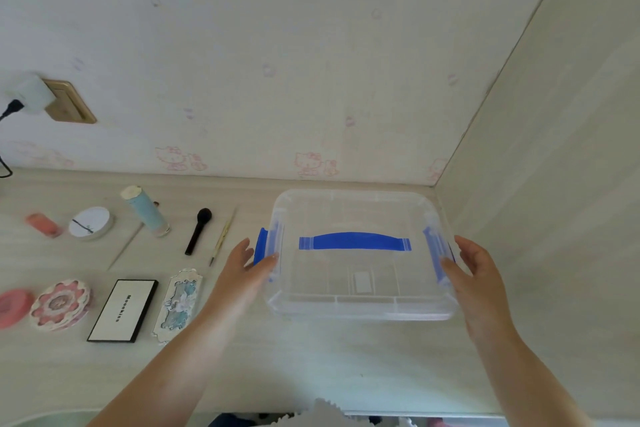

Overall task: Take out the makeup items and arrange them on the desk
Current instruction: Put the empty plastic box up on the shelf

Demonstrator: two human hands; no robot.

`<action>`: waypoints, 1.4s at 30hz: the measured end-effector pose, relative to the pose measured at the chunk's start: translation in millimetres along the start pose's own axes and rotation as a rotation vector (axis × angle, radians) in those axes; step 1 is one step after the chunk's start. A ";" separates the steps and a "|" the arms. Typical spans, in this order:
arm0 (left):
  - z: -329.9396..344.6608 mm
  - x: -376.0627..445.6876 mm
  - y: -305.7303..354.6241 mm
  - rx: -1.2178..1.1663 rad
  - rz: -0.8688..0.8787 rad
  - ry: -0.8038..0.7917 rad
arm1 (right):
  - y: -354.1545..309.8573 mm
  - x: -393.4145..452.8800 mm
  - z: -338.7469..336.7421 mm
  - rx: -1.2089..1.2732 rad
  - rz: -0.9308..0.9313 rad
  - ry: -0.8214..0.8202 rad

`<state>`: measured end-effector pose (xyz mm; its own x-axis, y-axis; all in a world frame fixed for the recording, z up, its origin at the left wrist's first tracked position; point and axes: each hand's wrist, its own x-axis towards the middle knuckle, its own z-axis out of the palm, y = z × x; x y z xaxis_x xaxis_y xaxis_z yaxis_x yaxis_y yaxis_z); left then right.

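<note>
A clear plastic storage box (360, 302) with a lid, a blue handle (355, 241) and blue side latches stands on the desk at the right, by the corner. My left hand (247, 265) touches its left side at the latch, thumb on the lid's edge. My right hand (476, 274) touches the right side the same way. Makeup lies in rows to the left: a black-edged white palette (123, 309), an ornate pale-blue palette (178, 303), a flower-shaped compact (60, 303), a pink round case (14, 307), a white round compact (90, 222), a light-blue tube (145, 210), a black brush (198, 230).
Two thin sticks (221, 237) (125, 246) and a small pink item (43, 225) lie among the makeup. A wall socket with a white plug (33, 95) is at upper left. A side panel (554, 184) closes the desk on the right.
</note>
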<state>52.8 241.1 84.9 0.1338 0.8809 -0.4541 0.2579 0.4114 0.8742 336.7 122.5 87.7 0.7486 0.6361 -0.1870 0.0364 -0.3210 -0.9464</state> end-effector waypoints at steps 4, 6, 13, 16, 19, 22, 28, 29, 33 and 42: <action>-1.7 4.7 -8.9 -0.081 -0.091 -0.081 | 8.0 2.6 -3.0 0.047 0.200 -0.050; -2.5 3.9 -9.8 -0.066 -0.051 -0.062 | 11.2 3.4 -5.7 0.117 0.328 -0.099; 2.4 -2.2 -2.5 -0.007 0.107 0.016 | 18.6 4.0 -8.1 0.034 0.213 -0.031; 6.6 -2.7 -0.9 0.021 0.149 -0.021 | 15.7 2.4 -6.8 0.050 0.126 -0.058; 15.9 0.3 -1.9 0.027 0.131 0.017 | 15.8 2.3 -3.4 0.123 0.175 -0.113; 23.6 -1.3 -1.7 0.010 0.141 0.032 | 17.5 3.9 -2.8 0.116 0.179 -0.139; 26.0 -1.4 -2.9 -0.006 0.152 0.028 | 12.4 -0.9 -3.6 -0.024 0.050 -0.091; 25.8 -1.1 -3.4 -0.006 0.155 0.028 | 11.0 -1.8 -2.9 -0.036 0.038 -0.084; 25.5 -1.2 -3.1 0.013 0.159 0.023 | 7.8 -3.5 -2.5 -0.060 0.009 -0.063; 25.6 0.8 -3.5 0.016 0.168 0.033 | 7.8 -3.5 -0.9 -0.106 -0.020 -0.052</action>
<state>76.5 234.4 77.0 0.1449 0.9442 -0.2957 0.2496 0.2543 0.9344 334.9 117.1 81.3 0.7116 0.6780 -0.1844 0.1227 -0.3783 -0.9175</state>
